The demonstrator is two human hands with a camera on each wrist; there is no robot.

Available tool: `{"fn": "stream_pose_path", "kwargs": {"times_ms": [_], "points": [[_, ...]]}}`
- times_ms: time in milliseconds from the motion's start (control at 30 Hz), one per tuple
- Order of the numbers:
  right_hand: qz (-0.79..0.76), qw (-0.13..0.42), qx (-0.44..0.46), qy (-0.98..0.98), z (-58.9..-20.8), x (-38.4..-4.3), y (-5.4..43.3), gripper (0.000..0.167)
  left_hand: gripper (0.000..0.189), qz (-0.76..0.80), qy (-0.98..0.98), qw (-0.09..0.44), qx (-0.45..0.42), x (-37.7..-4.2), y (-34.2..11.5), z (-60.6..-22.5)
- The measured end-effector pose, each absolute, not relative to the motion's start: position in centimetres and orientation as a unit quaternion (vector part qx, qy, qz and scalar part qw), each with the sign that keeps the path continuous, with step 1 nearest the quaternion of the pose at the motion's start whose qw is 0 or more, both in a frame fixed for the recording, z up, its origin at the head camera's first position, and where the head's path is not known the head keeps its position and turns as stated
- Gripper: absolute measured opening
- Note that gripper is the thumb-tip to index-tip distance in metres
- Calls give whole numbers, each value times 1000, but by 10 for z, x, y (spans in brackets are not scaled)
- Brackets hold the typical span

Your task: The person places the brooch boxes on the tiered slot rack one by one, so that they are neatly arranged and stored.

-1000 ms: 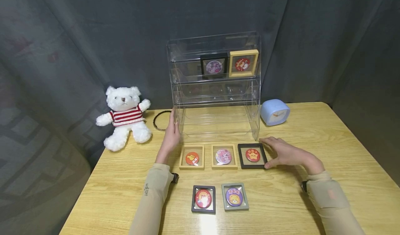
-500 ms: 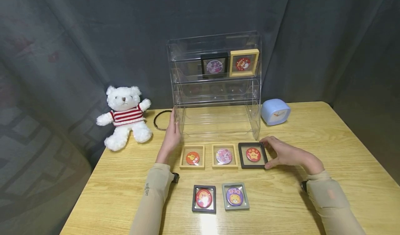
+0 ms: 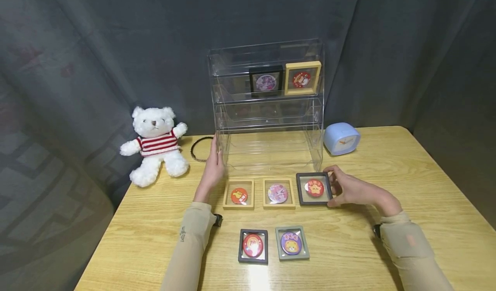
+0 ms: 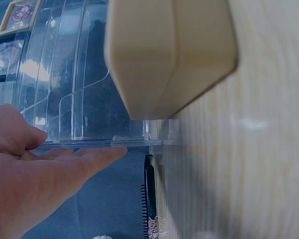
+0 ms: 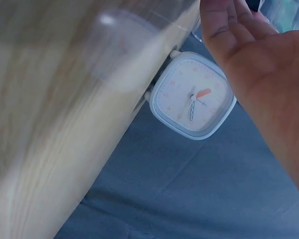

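Observation:
In the head view, my right hand [image 3: 354, 190] pinches the right edge of a black badge frame [image 3: 324, 202] with a red badge inside, its far side tipped slightly off the table. My left hand [image 3: 212, 170] holds the lower left side of a clear tiered display rack [image 3: 267, 129]; in the left wrist view the thumb and straight fingers lie either side of its panel. Two wooden frames, one with an orange badge [image 3: 239, 195] and one with a pink badge [image 3: 277, 193], lie left of the black frame. Nearer lie a dark frame [image 3: 253, 261] and a grey-green frame [image 3: 293, 257].
On an upper tier stand a black frame [image 3: 265, 69] and a wooden frame [image 3: 303, 64]. A blue alarm clock [image 3: 342, 138] sits right of the rack. Left are a white teddy bear [image 3: 155, 147] and a dark ring-shaped band [image 3: 195, 147]. A dark curtain [image 3: 267, 11] hangs behind.
My right hand has closed its fingers on the black frame's right edge and raised it a little, away from me. My left hand stays on the rack.

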State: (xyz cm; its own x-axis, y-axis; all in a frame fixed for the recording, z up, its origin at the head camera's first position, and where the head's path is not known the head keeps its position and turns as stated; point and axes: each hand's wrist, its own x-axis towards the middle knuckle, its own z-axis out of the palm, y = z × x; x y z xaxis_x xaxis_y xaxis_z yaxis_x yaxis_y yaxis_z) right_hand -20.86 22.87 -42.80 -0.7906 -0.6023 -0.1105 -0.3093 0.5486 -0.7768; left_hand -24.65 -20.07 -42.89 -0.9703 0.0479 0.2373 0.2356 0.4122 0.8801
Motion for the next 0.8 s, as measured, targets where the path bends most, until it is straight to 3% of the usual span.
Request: {"fn": "stream_pose_path", "kwargs": {"times_ms": [200, 400, 500, 700, 800], "points": [[-408, 178, -277, 852, -431, -209, 229, 97, 66, -535, -836, 87, -88, -246, -201, -430], [-387, 152, -302, 858, -431, -210, 231, 91, 66, -536, -835, 86, -90, -246, -201, -431], [-381, 143, -298, 864, -428, -209, 232, 78, 66, -538, -834, 84, -88, -245, -201, -431], [-388, 130, -277, 870, -422, -209, 230, 35, 68, -541, -833, 79, -83, -245, -201, -430], [-408, 138, -258, 865, -421, -210, 229, 25, 68, -543, -832, 76, -83, -246, -202, -431]]}}
